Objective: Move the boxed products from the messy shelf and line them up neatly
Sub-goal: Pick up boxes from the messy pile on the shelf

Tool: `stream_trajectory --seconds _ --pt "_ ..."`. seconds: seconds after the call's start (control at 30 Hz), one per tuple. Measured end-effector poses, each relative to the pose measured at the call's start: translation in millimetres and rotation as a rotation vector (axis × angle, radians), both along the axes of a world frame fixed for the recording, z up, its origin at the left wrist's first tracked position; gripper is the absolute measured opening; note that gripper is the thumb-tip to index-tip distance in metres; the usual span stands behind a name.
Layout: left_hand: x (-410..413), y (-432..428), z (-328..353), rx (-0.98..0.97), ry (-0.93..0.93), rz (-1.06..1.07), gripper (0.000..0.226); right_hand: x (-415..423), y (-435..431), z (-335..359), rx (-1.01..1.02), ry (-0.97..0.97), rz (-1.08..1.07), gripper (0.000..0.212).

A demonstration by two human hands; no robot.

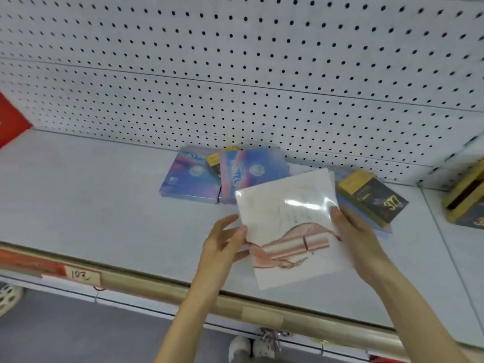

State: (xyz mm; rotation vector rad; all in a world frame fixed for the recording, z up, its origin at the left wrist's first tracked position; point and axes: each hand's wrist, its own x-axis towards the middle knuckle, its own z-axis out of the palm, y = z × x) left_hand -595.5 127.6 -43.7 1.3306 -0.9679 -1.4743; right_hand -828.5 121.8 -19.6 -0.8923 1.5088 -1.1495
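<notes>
I hold a flat white box [288,221] with a pink ribbon picture above the shelf [91,200]. My left hand [225,242] pinches its left edge and my right hand [358,239] grips its right edge. Behind it two blue boxes [191,176] [251,171] lie flat near the pegboard, with a small yellow-and-black box [213,161] wedged between them. To the right a black-and-yellow box [372,195] lies askew on top of another blue box [379,226], mostly hidden.
A white pegboard wall [235,74] backs the shelf. A red box [10,121] sits at the far left, and yellow-black boxes [466,197] lie past a divider on the right. The front rail [157,286] carries a price tag [81,275].
</notes>
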Motion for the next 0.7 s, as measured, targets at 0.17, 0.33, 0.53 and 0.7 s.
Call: stream_trajectory --seconds 0.17,0.33,0.53,0.7 --pt "40 16 -13 0.113 0.009 0.104 0.052 36 -13 -1 0.008 0.067 0.387 0.024" --pt "87 27 -10 0.119 -0.148 0.032 0.052 70 -28 2 -0.021 0.139 0.706 0.025" --pt "91 30 0 0.135 -0.293 -0.128 0.023 94 -53 3 -0.055 0.303 0.857 0.015" --pt "88 33 -2 0.102 -0.180 0.030 0.021 92 -85 -3 -0.102 0.259 0.551 0.015"
